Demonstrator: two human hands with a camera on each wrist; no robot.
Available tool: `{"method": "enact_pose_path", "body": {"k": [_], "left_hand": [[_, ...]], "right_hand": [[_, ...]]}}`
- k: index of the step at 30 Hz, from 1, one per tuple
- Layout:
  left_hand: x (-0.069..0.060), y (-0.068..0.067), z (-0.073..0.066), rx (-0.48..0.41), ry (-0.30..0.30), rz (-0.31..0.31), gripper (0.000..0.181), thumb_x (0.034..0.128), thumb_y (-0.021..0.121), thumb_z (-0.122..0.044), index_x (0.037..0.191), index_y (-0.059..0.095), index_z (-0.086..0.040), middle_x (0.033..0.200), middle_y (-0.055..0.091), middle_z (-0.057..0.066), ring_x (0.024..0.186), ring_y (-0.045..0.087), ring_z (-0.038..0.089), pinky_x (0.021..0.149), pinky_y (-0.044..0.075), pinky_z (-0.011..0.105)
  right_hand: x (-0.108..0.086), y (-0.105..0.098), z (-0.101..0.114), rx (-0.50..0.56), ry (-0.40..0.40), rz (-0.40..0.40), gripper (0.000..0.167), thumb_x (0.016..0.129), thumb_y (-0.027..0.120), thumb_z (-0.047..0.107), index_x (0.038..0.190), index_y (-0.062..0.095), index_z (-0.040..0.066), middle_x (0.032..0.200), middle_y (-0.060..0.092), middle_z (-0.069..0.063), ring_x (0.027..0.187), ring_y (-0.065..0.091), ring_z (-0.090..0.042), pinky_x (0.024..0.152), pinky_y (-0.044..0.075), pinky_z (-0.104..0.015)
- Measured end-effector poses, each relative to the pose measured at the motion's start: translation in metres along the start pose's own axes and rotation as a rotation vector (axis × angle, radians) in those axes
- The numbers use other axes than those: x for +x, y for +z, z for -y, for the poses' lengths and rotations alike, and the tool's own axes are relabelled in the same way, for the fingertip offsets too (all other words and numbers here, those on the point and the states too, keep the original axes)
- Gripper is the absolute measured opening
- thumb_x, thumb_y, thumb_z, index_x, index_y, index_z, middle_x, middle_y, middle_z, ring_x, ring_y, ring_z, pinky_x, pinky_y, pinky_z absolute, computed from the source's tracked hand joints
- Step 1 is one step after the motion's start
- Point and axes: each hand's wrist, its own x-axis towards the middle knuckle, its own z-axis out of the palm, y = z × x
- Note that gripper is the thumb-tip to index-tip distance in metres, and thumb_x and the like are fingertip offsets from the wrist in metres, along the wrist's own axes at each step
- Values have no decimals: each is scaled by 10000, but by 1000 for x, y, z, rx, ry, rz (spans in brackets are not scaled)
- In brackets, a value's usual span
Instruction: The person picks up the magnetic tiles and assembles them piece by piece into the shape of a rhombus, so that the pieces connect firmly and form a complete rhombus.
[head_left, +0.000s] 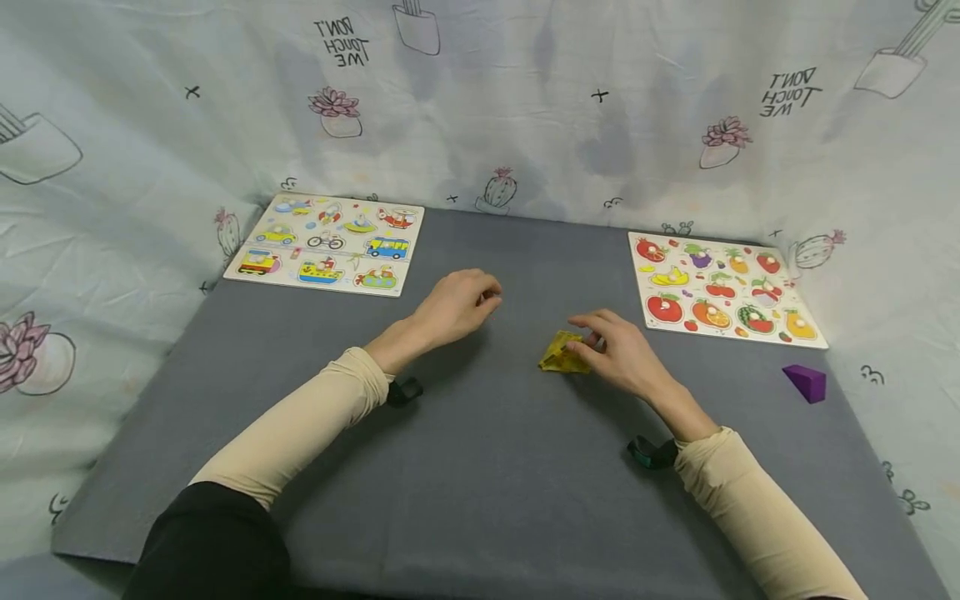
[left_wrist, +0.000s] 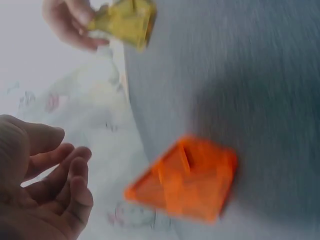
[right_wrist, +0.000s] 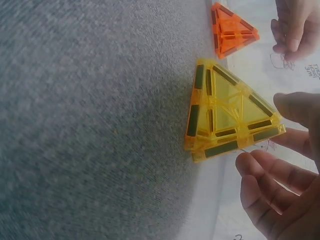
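A translucent yellow pyramid of triangular magnetic tiles (head_left: 558, 353) stands on the grey table. My right hand (head_left: 618, 354) is at its tip; in the right wrist view the thumb and index finger lie loosely about the point of the yellow pyramid (right_wrist: 232, 110), with a gap between them. My left hand (head_left: 457, 307) hovers to the left, fingers loosely bent and holding nothing. Just beyond its fingertips, an orange tile pyramid (left_wrist: 187, 180) shows blurred in the left wrist view. That orange pyramid (right_wrist: 232, 31) rests on the table; the head view does not show it.
A vehicle puzzle board (head_left: 326, 242) lies at the back left of the grey table (head_left: 450, 500), and a fruit puzzle board (head_left: 723, 287) at the back right. Near the right edge sits a purple wedge-shaped piece (head_left: 807, 383). A printed curtain (head_left: 480, 100) hangs behind.
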Motion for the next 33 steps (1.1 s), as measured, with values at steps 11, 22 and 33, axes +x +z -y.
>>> {"method": "enact_pose_path", "body": {"k": [11, 22, 33], "left_hand": [[-10, -16, 38, 62, -67, 55, 342, 986, 582, -221, 1236, 659, 0, 1147, 639, 178, 986, 604, 291, 831, 505, 397], [-12, -6, 42, 27, -34, 50, 245, 979, 590, -141, 1140, 721, -11, 1021, 664, 138, 863, 621, 242, 722, 515, 353], [-14, -4, 42, 32, -27, 24, 202, 960, 616, -126, 1060, 744, -6, 1032, 686, 141, 933, 647, 264, 788, 541, 378]], "right_hand": [[1, -2, -4, 7, -67, 10, 296, 923, 681, 185, 1192, 693, 62, 1134, 652, -117, 753, 555, -112, 614, 455, -262], [2, 3, -6, 8, -168, -28, 228, 903, 684, 89, 1118, 730, 27, 1091, 695, -132, 790, 620, -152, 628, 487, -297], [1, 4, -8, 21, -126, -70, 179, 887, 711, 104, 1044, 759, 33, 1019, 690, -113, 728, 578, -116, 587, 459, -244]]}}
